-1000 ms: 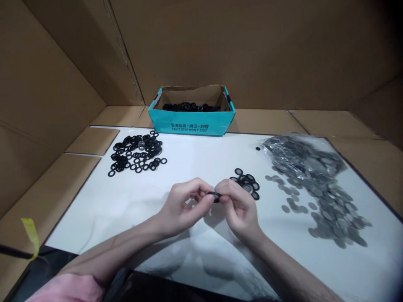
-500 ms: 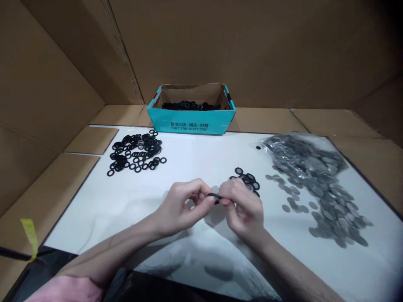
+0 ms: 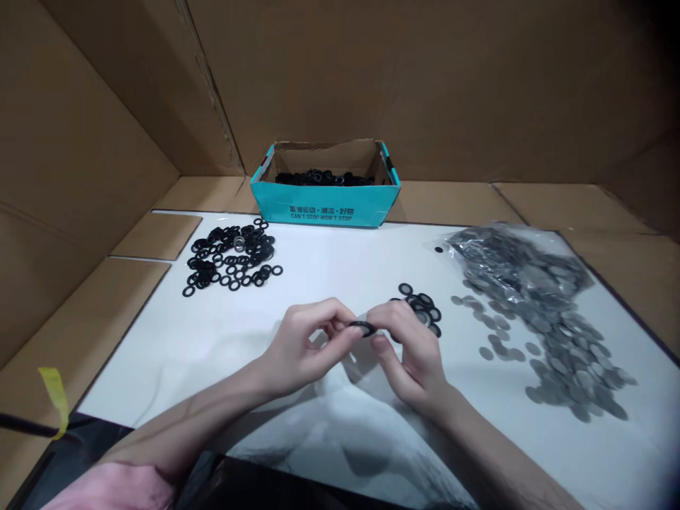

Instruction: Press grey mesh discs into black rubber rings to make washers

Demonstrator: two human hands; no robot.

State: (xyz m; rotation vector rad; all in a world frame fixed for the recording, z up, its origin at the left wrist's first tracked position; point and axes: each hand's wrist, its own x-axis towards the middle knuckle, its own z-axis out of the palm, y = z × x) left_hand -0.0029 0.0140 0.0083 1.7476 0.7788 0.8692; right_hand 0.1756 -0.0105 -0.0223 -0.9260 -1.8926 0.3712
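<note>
Pinched between the thumb and fingers of my left hand [image 3: 313,343] is a black rubber ring [image 3: 362,329] with a grey disc in its middle, held tilted above the white tabletop [image 3: 324,265]. My right hand [image 3: 411,347] is at the ring's right edge. Its index fingertip rests at the rim, while the thumb stands a little below and apart from it. Just behind the right hand lies a small group of black rings with grey discs in them [image 3: 425,300], partly hidden by the fingers.
Many loose black rings [image 3: 234,258] are piled at the left. On the right, grey discs [image 3: 576,361] spill from a clear plastic bag [image 3: 510,258]. A turquoise box [image 3: 324,205] holding black rings stands at the back, and cardboard walls [image 3: 425,85] enclose the table.
My right thumb has come away from the ring, and the right fingers have loosened. The ring has tipped so its grey centre shows more. My left hand keeps its pinch.
</note>
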